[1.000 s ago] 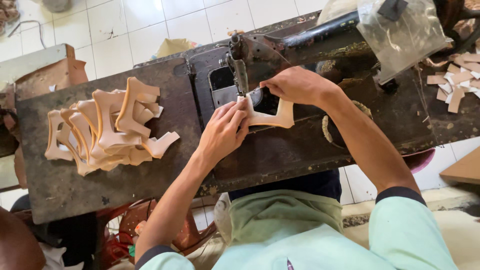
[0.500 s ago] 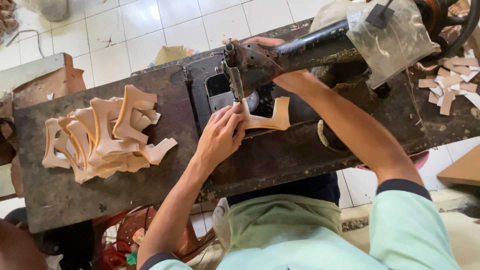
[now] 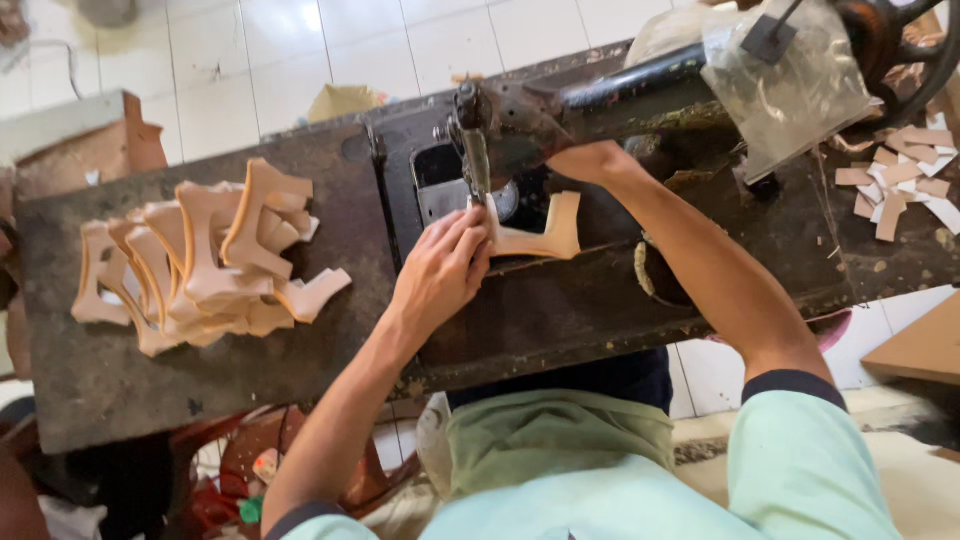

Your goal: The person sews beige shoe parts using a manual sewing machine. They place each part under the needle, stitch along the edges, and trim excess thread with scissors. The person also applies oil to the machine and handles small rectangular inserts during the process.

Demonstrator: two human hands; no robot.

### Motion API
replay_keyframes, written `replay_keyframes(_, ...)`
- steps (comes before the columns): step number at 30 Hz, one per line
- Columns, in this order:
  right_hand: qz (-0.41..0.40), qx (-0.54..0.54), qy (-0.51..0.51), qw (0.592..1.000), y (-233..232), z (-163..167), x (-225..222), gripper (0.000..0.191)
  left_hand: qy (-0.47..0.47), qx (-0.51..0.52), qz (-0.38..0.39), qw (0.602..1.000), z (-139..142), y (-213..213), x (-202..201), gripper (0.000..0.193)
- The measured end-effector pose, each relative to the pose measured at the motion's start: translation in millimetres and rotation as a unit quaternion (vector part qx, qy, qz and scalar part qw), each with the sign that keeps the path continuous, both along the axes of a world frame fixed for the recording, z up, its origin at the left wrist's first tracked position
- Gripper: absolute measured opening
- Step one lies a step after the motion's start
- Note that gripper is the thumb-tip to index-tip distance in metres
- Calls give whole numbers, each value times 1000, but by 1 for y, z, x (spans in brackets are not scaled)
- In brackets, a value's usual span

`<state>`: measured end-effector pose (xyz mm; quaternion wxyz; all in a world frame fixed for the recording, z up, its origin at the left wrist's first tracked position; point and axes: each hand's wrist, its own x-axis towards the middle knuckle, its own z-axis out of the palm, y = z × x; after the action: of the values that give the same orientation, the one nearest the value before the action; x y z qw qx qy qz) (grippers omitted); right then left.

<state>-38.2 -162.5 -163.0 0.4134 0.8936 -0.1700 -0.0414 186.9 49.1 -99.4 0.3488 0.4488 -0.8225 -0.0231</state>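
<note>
Stitching is in hand, I judge: left hand (image 3: 440,272) flat, fingers together, pressing the tan leather piece (image 3: 540,235) under the sewing machine (image 3: 520,115) needle — right hand (image 3: 590,160), grip unclear, at one o'clock — steady feeding next.

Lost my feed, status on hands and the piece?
Left hand flat on tan piece at needle. Right hand reaching behind machine arm, mostly hidden. Stack of cut pieces off left, nothing blocking.

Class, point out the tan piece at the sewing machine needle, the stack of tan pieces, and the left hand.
tan piece (image 3: 545,235), head view, its flat middle.
stack of tan pieces (image 3: 200,265), head view, its centre.
left hand (image 3: 440,275), head view, its back.
</note>
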Motion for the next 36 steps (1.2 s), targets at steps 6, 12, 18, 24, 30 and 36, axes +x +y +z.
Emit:
replay_keyframes(6,120,734,-575,340,31,28,3,25,11,7,2,1000,-2,-1,1,22)
replay_keyframes(12,140,750,-592,261,48,55,14,26,11,12,1,1000,-3,-1,2,23)
replay_keyframes(18,-86,625,-532,565,49,54,3,27,-21,8,-18,1000,4,-2,4,23)
replay_keyframes(24,-222,506,-291,781,57,57,-7,48,-133,-24,16,991,1,-1,-9,28)
replay_keyframes(30,-289,508,-241,775,58,62,-12,54,-111,-22,39,993,-10,6,-14,38)
replay_keyframes(36,-305,509,-279,755,63,60,-11,54,-130,-23,40,991,-14,12,-12,36)
